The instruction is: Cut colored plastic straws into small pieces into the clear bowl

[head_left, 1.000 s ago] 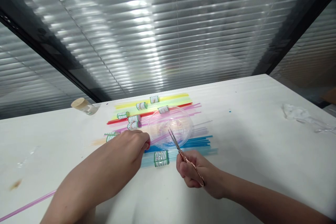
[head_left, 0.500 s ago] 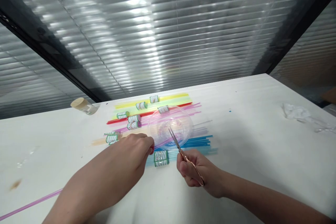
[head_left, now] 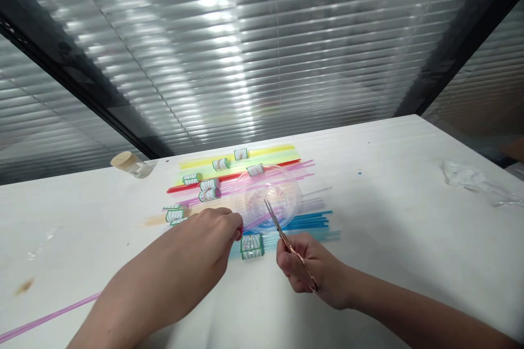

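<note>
My left hand (head_left: 213,240) is closed round long, thin purple plastic straws (head_left: 53,314). Their long ends run back under my forearm to the lower left, while a short end sticks out over a clear round plastic bowl (head_left: 295,204). Scissors (head_left: 273,218) with copper-coloured handles are gripped in my right hand (head_left: 307,267). Their blades point up and away over the bowl, just right of the straws' ends; they look nearly closed. Small bits lie in the bowl, too blurred to name. My left fingertips are partly hidden behind the hand.
Bundles of coloured straws lie across the white table (head_left: 388,229), among them yellow (head_left: 272,150), red (head_left: 229,177) and blue (head_left: 311,221) ones, several with paper bands (head_left: 251,246). A cork-lidded jar (head_left: 131,164) stands at the back left. Crumpled clear plastic (head_left: 462,175) lies right. Window blinds rise behind.
</note>
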Motion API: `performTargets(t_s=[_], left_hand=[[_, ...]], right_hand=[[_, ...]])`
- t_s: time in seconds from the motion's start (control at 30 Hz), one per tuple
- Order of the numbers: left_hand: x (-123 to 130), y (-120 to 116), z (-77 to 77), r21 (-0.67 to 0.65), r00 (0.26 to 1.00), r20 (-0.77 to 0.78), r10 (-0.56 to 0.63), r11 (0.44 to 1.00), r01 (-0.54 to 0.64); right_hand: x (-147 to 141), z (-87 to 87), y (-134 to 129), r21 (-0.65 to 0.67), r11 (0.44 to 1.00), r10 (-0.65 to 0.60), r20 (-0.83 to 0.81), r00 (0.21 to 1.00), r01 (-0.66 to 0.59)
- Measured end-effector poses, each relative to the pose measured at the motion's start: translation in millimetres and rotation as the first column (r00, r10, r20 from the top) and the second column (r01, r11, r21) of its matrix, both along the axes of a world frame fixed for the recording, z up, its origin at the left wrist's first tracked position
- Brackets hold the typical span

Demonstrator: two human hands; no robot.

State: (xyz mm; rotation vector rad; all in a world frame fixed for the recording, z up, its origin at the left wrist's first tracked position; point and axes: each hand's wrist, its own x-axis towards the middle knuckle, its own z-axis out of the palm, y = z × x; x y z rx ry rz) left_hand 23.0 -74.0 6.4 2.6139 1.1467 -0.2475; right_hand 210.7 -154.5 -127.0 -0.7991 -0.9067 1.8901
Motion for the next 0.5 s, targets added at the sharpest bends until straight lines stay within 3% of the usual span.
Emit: performTargets(t_s=[0.33,0.5], left_hand=[[-1,4,-0.9,0.027,1.000,-0.022,0.020,0.999,-0.020],[-6,8,-8.0,0.038,0.999,-0.020,0.025,0.999,-0.025]], right_hand=[[0,5.1,-1,-0.041,0.999,0.004,0.048,0.999,-0.002],[1,12.9,1,0.041,0.999,0.018,0.080,0.997,-0.021]])
